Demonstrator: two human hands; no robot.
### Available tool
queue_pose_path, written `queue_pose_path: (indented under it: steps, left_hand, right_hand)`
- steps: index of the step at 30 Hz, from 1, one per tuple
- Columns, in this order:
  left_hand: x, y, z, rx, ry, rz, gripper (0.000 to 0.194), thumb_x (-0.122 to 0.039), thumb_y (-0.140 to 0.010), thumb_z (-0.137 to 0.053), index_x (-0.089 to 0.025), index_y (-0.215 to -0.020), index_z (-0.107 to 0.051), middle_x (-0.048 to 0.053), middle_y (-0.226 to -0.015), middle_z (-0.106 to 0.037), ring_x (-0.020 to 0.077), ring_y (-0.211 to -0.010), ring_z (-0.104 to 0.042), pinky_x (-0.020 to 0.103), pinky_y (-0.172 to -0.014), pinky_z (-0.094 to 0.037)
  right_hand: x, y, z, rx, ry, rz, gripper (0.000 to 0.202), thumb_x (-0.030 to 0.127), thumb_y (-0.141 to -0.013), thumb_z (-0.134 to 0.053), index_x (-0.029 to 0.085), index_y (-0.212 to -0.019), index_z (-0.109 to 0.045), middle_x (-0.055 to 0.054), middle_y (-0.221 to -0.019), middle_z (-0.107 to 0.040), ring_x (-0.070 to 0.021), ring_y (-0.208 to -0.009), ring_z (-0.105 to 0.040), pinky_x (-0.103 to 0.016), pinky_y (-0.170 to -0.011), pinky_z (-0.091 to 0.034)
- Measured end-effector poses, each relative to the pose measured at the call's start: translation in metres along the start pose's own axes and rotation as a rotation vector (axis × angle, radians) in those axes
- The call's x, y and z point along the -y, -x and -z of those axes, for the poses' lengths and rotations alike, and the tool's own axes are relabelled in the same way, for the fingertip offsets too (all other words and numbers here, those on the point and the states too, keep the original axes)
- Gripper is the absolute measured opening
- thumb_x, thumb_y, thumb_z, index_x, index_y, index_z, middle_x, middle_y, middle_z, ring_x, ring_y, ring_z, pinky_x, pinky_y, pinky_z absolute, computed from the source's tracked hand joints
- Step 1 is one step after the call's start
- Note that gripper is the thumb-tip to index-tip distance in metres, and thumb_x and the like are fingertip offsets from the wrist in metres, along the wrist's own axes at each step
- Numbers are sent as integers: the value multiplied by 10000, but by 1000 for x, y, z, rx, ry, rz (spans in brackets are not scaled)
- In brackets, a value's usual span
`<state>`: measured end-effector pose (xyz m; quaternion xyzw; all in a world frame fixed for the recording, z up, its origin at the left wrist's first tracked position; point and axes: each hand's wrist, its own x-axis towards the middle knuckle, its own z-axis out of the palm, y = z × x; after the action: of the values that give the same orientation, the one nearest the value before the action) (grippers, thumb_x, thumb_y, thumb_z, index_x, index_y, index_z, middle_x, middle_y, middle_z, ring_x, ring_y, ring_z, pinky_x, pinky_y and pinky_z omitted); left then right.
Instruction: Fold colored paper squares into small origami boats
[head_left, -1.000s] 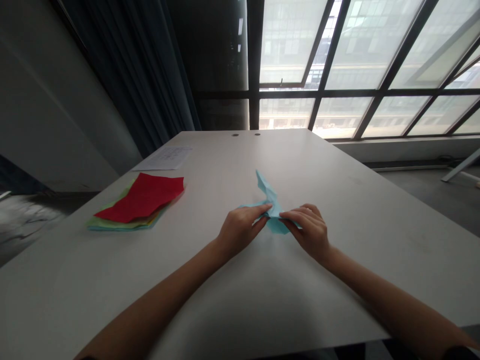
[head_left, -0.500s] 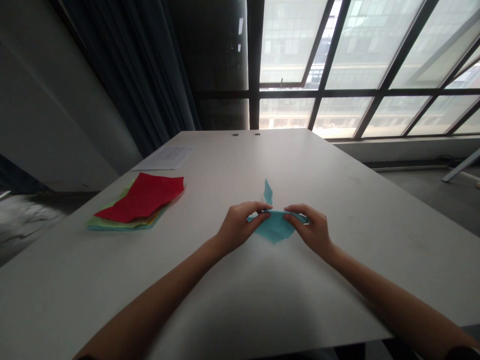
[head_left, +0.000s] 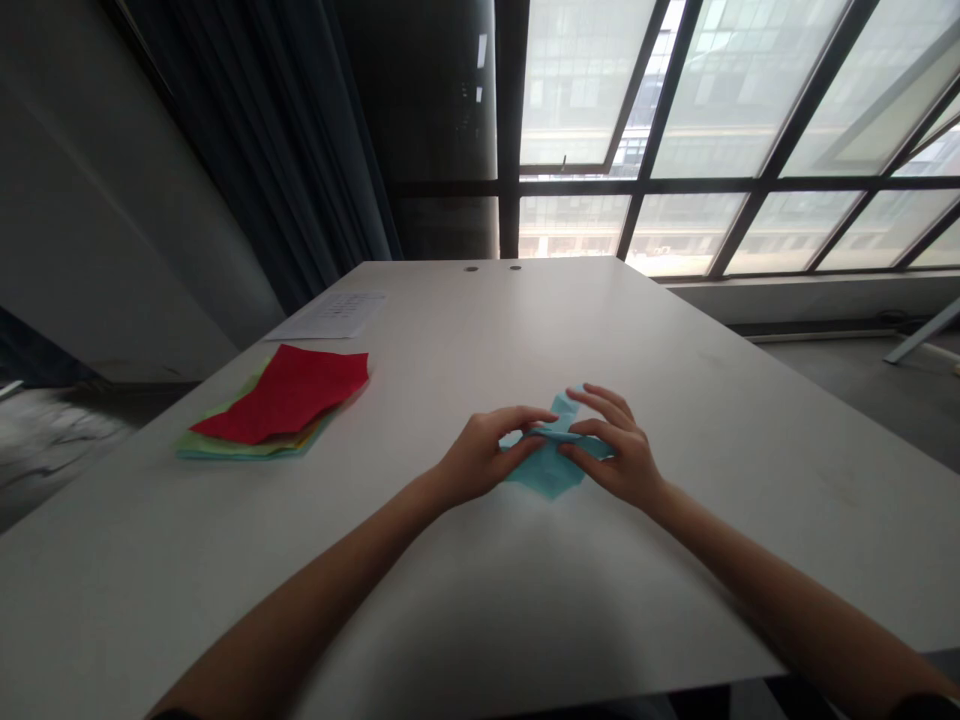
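Observation:
A light-blue piece of thin paper [head_left: 551, 470], partly folded, is between my two hands just over the white table. My left hand [head_left: 480, 458] pinches its left side between thumb and fingers. On the right side, my right hand [head_left: 619, 450] grips the folded edge between thumb and fingers, while its upper fingers reach to a narrow strip of the paper [head_left: 566, 405] that sticks up at the back. The lower part of the paper hangs toward me in a blunt point. Fingers hide part of the fold.
At the left of the white table [head_left: 465, 340] lies a stack of coloured sheets, a red sheet [head_left: 292, 395] on top of green ones [head_left: 202, 437]. Behind it is a printed white page [head_left: 330, 315]. A dark curtain [head_left: 300, 150] and windows [head_left: 585, 90] stand beyond.
My right hand's upper fingers have lifted and spread to the upright strip, which now leans right and lower. My left hand keeps its pinch and has shifted very slightly.

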<state>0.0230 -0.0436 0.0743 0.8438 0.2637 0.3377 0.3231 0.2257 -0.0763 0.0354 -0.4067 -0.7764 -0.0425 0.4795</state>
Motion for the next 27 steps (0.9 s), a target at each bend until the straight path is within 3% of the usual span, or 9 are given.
queue_pose_path:
  steps: [4, 7, 10, 16, 21, 25, 27]
  left_hand:
    - [4, -1, -2, -7, 103, 149, 406, -307, -771, -562, -180, -1152, -509, 38, -830, -667, 128, -691, -589, 242, -660, -462]
    - [7, -2, -3, 6, 186, 248, 392, -357, -749, -577, -157, -1085, -564, 57, -825, -668, 151, -693, -607, 243, -620, -470]
    - [11, -3, -4, 8, 266, 298, 320, -389, -747, -568, -144, -943, -631, 72, -845, -675, 185, -749, -624, 254, -632, -481]
    - [21, -5, -3, -95, 304, 361, 308, -406, -719, -595, -142, -872, -636, 68, -814, -680, 190, -743, -628, 255, -621, -480]
    - [26, -6, -6, -127, 434, 467, 318, -418, -685, -627, -131, -821, -622, 27, -661, -649, 128, -567, -583, 208, -501, -429]
    - [29, -8, -8, -230, 684, 618, 292, -385, -684, -644, -120, -800, -607, 7, -620, -619, 92, -522, -550, 190, -494, -426]
    - [33, -9, -8, -280, 799, 700, 226, -326, -702, -640, -114, -767, -594, 3, -608, -603, 81, -508, -542, 185, -496, -433]
  right_hand:
    - [0, -1, 0, 92, -81, -120, 63, 270, -740, -610, 213, -748, -586, -15, -758, -653, -193, -831, -595, -431, -915, -358]
    - [2, -1, -1, 93, -173, -299, 116, 311, -762, -578, 199, -734, -590, -19, -736, -639, -152, -683, -583, -328, -742, -455]
    - [2, -1, -1, 113, -265, -445, 185, 356, -769, -554, 183, -736, -611, -25, -706, -624, -149, -647, -565, -254, -565, -455]
    - [-3, -3, -2, 219, -443, -604, 288, 429, -754, -544, 155, -718, -627, -7, -614, -600, -138, -568, -546, -228, -487, -448]
    - [-7, 0, -4, 261, -578, -625, 322, 466, -755, -537, 159, -763, -633, -9, -651, -608, -143, -589, -556, -234, -511, -459]
    - [-11, 2, -4, 200, -616, -523, 436, 509, -837, -366, 168, -744, -620, -26, -676, -596, -153, -633, -562, -258, -558, -473]
    - [-12, 1, -3, 174, -546, -436, 438, 487, -855, -342, 172, -741, -624, -56, -808, -608, -174, -758, -576, -289, -665, -485]
